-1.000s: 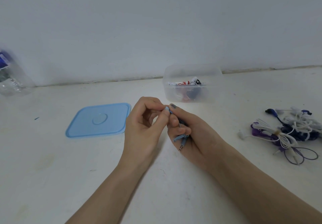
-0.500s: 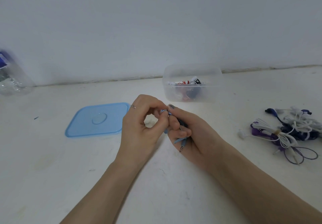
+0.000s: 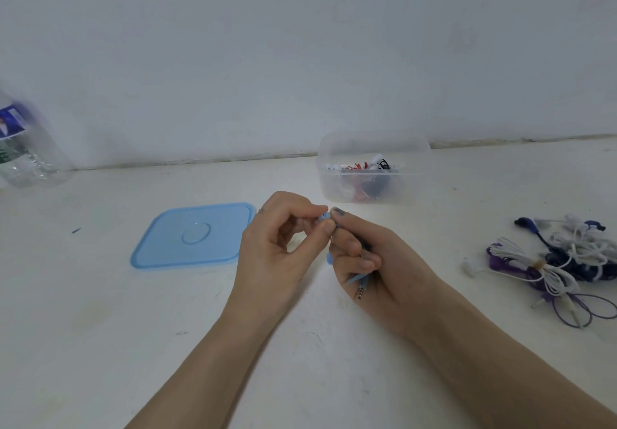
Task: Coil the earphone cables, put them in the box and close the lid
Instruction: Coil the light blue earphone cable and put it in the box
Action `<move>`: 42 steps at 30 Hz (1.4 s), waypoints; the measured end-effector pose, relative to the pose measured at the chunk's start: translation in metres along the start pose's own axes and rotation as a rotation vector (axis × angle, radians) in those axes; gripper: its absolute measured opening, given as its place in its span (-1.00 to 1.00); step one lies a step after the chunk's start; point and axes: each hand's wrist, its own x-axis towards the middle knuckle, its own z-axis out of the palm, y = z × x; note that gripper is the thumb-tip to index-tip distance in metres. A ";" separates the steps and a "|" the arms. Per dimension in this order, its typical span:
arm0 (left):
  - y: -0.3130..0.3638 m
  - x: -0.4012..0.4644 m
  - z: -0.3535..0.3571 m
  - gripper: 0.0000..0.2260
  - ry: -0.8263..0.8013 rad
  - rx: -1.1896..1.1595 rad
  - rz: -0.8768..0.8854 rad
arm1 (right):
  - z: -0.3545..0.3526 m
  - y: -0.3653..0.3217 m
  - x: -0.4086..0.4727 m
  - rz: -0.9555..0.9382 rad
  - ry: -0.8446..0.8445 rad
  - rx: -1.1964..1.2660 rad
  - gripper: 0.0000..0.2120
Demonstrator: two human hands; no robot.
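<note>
Against the far edge of the bench, where a dull seam meets the plain pale wall, stands the clear box, open, with red, white and black earphones lying inside. The lid, light blue with rounded corners, lies flat on the bench to the box's left, apart from it and just beside the left hand. The bench is off-white and matt, marked with faint stains and a few small dark specks. At mid-bench the two hands meet above the surface. The left hand pinches a small blue earbud between thumb and forefinger, its other fingers curled in; a thin ring shows on one finger. The right hand has its fingers curled round the blue cable, whose plug pokes out below the fist, and its fingertip touches the earbud. Toward the right edge lies a tangled pile of white, purple and dark blue earphones, well apart from the hands. At the far left edge a clear bottle with a blue label stands by the wall, blurred.
</note>
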 end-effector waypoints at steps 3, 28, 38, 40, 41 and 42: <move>0.001 0.001 0.000 -0.80 -0.002 0.048 0.022 | 0.001 0.001 0.000 0.014 -0.014 -0.007 -0.86; -0.001 0.003 -0.006 -0.93 -0.004 0.453 0.247 | -0.005 -0.002 0.005 0.028 0.018 -0.056 -0.67; 0.010 0.008 -0.003 -0.78 -0.097 0.609 0.150 | -0.003 -0.010 0.003 -0.159 0.127 -0.395 -0.86; 0.017 0.021 -0.004 -0.83 -0.144 0.633 0.158 | 0.005 -0.021 0.006 -0.158 0.156 -0.451 -0.86; 0.023 0.031 -0.004 -0.84 -0.165 0.638 0.152 | 0.011 -0.031 0.007 -0.160 0.180 -0.496 -0.85; 0.026 0.042 -0.003 -0.84 -0.178 0.625 0.114 | 0.016 -0.041 0.011 -0.169 0.205 -0.541 -0.84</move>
